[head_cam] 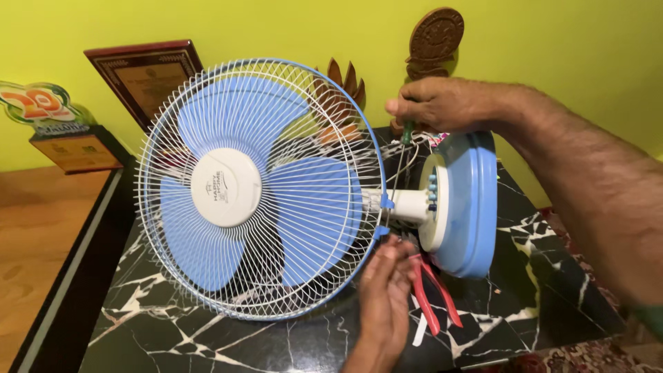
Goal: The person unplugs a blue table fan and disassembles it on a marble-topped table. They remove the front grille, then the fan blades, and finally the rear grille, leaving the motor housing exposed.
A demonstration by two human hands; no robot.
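Screwdriver in right hand; fan

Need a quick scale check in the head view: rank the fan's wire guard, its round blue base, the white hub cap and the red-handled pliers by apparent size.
1. Wire guard, clearly largest.
2. Round blue base.
3. White hub cap and red-handled pliers: too close to rank, as the left hand hides part of the pliers.
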